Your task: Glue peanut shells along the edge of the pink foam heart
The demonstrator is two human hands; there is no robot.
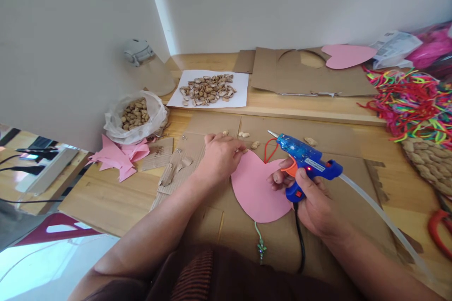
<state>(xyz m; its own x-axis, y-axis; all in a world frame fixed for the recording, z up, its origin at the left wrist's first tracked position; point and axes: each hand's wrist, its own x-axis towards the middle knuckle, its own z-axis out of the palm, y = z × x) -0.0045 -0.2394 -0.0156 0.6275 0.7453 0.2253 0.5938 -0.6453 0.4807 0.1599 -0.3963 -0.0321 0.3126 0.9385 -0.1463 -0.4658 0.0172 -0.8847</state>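
Observation:
My right hand point(318, 204) is wrapped round a blue glue gun point(300, 153) with an orange trigger and a lit red light. Its metal nozzle points up and to the left, and a long translucent glue stick point(377, 214) runs out of its back. Below the gun lies a pink paper heart point(254, 188), with a red cord loop point(271, 150) at its notch and a green beaded string point(260, 244) at its tip. At the heart's upper left edge, my left hand point(222, 155) pinches a small peanut shell point(245, 151). Loose peanut shells point(243, 135) lie just beyond the heart.
Cardboard point(208, 218) covers the work area. Behind are white paper point(173, 99) piled with shells and cardboard bearing another pink heart point(348, 56). Left are a bag of peanuts point(136, 115) and pink scraps point(116, 157); right are coloured cords point(416, 99) and red-handled scissors point(439, 230).

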